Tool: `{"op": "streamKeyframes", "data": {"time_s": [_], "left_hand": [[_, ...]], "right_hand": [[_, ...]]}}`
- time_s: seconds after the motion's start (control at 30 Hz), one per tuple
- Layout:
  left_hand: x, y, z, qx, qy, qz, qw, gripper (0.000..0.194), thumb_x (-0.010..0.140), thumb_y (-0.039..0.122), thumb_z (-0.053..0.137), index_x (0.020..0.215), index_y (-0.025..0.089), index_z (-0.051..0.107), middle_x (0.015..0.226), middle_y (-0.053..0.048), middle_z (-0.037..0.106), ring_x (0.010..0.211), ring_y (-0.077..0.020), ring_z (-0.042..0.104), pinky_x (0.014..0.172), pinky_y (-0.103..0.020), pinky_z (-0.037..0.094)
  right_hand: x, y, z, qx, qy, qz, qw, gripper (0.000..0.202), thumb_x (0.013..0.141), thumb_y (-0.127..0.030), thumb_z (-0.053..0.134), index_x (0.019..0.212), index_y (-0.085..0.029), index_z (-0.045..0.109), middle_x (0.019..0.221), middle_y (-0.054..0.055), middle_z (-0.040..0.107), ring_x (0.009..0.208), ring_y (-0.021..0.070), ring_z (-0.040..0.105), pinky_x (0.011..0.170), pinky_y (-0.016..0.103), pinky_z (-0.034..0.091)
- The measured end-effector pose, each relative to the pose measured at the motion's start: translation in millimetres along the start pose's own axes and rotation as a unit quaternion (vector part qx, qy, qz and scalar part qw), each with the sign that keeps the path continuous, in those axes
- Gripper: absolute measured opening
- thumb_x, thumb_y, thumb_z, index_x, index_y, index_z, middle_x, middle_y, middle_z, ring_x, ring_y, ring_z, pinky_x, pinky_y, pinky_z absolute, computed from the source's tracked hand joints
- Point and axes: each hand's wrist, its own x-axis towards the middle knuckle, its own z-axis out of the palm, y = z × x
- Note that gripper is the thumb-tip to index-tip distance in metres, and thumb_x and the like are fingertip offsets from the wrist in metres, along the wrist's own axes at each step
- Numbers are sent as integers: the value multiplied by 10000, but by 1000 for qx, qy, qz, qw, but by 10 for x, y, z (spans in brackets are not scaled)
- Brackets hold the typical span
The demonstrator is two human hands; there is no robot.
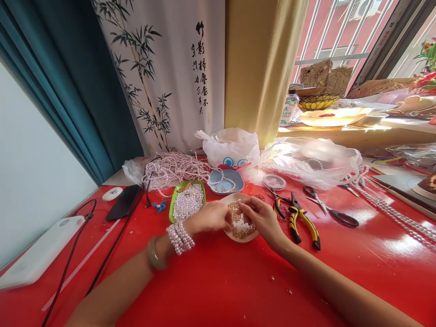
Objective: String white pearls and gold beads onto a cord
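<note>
We have both hands at the pale dish point(229, 199) of gold beads point(243, 232), which sits on the red table point(218, 281) near the green tray point(173, 210) of pearl beads point(188, 202). Our left hand point(213, 217), with pearl bracelets point(180, 237) at its wrist, curls over the dish's edge (too blurred to tell whether it grips anything). Our right hand point(260, 218) brings thumb and forefinger close together; we cannot tell what they hold.

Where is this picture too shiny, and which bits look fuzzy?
All in the head view: white glare spots the red tabletop at right; sunlight almost bleaches the scalloped dish on the windowsill; the left hand looks a bit smeared; the white device at the left edge seems stretched and soft.
</note>
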Motion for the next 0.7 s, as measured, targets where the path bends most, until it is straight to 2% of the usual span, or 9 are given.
{"op": "streamKeyframes", "data": {"time_s": [0.2,0.27,0.37,0.43,0.57,0.7], "left_hand": [[69,-126,2,-69,-18,18,997,131,633,263,562,701,189,646,715,-8,633,668,-142,539,574,-209,353],[92,-147,-24,-109,16,-4,994,147,654,268,544,719,173,635,724,-18,637,676,-144,544,590,-216,370],[110,-129,-81,-178,119,-31,976,153,673,256,527,737,154,620,743,-34,636,695,-150,546,634,-239,389],[115,-94,-110,-272,149,-25,950,141,668,241,544,726,135,615,742,-45,629,700,-145,543,659,-247,397],[125,-49,-92,-490,115,-16,864,182,624,255,629,729,107,613,716,-44,607,668,-111,527,667,-244,398],[136,-74,-27,-600,90,-27,794,217,584,242,682,739,105,618,737,-42,599,679,-98,526,677,-246,395]], "right_hand": [[-29,-17,9,1,-3,-4,1000,206,737,-358,533,721,-153,527,568,-25,526,447,58,430,423,183,347],[-38,-28,11,3,-6,-2,1000,207,735,-359,533,719,-153,529,576,-21,535,449,58,436,425,182,353],[-44,-38,8,5,-10,3,1000,209,736,-361,530,713,-153,530,611,-4,572,455,59,445,432,185,364],[-42,-39,5,2,-16,10,1000,210,733,-363,531,707,-154,531,616,3,584,453,62,448,431,189,364],[-32,-38,3,-10,-35,26,999,215,730,-372,528,707,-158,532,608,4,587,448,70,464,418,192,347],[-35,-65,6,-19,-40,45,998,207,716,-364,533,688,-158,538,588,1,586,435,72,462,409,192,343]]}}
